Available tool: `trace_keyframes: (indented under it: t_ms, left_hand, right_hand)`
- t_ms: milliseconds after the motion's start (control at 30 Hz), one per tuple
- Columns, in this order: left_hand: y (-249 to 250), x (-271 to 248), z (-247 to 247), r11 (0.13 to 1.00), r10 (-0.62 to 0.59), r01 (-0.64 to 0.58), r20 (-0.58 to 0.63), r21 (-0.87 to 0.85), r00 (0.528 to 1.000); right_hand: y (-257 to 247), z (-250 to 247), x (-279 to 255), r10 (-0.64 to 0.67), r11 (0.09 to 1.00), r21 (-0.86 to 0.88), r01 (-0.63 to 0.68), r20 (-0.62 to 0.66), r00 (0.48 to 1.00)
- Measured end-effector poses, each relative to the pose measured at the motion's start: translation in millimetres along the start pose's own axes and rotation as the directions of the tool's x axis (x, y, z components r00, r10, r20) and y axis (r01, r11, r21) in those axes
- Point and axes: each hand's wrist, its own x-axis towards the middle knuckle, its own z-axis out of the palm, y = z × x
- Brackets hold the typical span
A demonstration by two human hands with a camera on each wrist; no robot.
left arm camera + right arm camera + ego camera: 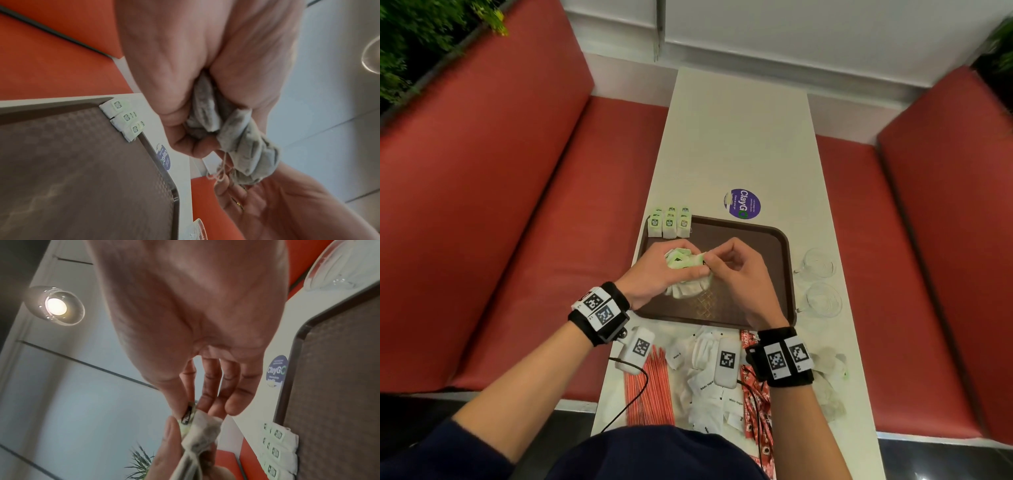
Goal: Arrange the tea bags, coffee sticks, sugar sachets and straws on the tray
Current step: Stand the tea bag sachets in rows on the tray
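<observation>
Tea bags (685,274) sit bunched in the left hand (654,274) above the tray (774,240); the right hand (736,270) pinches one tag. More bags (669,224) line the tray's far-left corner.

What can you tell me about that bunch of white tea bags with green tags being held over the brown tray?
The bunch of white tea bags with green tags looks like soft, crumpled paper pouches with thin strings. The left hand grips it above the brown plastic tray, while the right hand pinches one green tag.
</observation>
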Motion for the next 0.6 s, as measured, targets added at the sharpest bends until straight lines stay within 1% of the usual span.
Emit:
trace_keyframes:
  t_ms: [67, 133, 200, 267, 333, 467, 533, 600]
  left_hand:
    - [-3.4, -2.4, -0.5, 0.998, -0.012, 0.011, -0.014, -0.066, 1.0]
    - [-6.4, -5.0, -1.8, 0.99, -0.047, 0.04, -0.054, -0.132, 0.997]
    - [-11.1, -6.9, -4.5, 0.977, -0.088, 0.067, -0.097, -0.205, 0.991]
    - [-14.5, -8.6, -7.9, 0.967, -0.11, 0.077, -0.127, -0.242, 0.986]
    - [-16.4, -10.1, -10.4, 0.967, -0.108, 0.074, -0.128, -0.242, 0.986]
    - [-18.0, -12.4, -13.9, 0.982, -0.069, 0.057, -0.063, -0.183, 0.996]
    - [-18.9, -11.3, -14.1, 0.986, -0.064, 0.056, -0.047, -0.154, 0.997]
    - [-20.1, -8.6, -13.0, 0.991, -0.064, 0.057, -0.056, -0.119, 0.996]
  right_hand:
    - [2.6, 5.2, 0.5, 0.018, 0.995, 0.103, -0.017, -0.008, 1.0]
    - [3.1, 9.8, 0.4, 0.05, 0.974, 0.224, -0.042, -0.028, 0.998]
    - [2.0, 11.0, 0.9, 0.066, 0.953, 0.299, -0.049, -0.047, 0.997]
    - [2.8, 11.0, 3.3, 0.06, 0.959, 0.281, -0.036, -0.078, 0.995]
    - [4.5, 11.5, 7.2, 0.035, 0.975, 0.22, -0.009, -0.114, 0.993]
    - [1.4, 18.0, 13.6, -0.036, 0.991, 0.12, 0.06, -0.191, 0.981]
    - [-1.9, 23.7, 15.5, -0.042, 0.99, 0.121, 0.072, -0.229, 0.973]
    - [-4.2, 29.8, 17.1, -0.036, 0.99, 0.123, 0.07, -0.256, 0.966]
